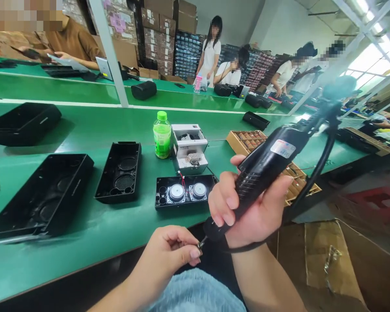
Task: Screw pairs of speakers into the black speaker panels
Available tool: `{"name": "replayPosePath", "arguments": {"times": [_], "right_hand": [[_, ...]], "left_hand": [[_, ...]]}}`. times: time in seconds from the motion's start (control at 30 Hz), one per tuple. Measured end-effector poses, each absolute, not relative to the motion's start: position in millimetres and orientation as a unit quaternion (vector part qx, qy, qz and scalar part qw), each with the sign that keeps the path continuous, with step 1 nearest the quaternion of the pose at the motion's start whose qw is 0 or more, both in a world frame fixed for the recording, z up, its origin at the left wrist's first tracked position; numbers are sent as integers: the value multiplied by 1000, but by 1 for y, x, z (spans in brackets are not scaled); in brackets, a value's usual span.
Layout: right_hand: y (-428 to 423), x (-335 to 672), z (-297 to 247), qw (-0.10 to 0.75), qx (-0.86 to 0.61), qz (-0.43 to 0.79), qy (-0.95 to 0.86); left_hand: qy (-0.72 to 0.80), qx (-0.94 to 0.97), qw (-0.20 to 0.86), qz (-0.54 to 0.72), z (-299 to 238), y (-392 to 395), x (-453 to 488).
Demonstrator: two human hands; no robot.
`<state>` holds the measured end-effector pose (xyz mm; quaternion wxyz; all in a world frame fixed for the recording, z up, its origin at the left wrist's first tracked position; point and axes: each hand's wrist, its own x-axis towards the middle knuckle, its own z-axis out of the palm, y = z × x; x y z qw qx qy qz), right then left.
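My right hand (247,203) is wrapped round a black electric screwdriver (266,160), its bit pointing down and left. At the tip of the bit, my left hand (175,251) pinches a tiny dark piece, too small to name for sure. Just beyond the hands, a black speaker housing (160,203) lies on the green bench with two round speakers (176,193) in it and red wires rising from them. Behind it stands a white and grey screw feeder (189,147).
Open black housings (118,173) lie at left, and a green drink bottle (162,134) stands near the feeder. Wooden boxes (247,141) of small parts sit behind my right hand. A cardboard box (331,260) is below right. Several people work across the bench.
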<state>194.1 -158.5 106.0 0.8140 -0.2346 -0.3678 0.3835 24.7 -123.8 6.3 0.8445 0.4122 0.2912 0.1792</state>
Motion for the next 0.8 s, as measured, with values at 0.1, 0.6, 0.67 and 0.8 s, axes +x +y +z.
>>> {"name": "replayPosePath", "arguments": {"times": [0.1,0.6,0.67,0.8], "right_hand": [[-155,192,104,814,-259,367,-369],[-116,220,97,766,-278,458,-355],[-108,226,102,761,-259,466,-370],[-85,242,119,770,-301,420,-375]], "left_hand": [[296,403,846,183,6,-117,25],[333,342,844,245,15,-104,42],[331,328,856,223,14,-101,53],[311,387,836,233,8,-90,63]]}}
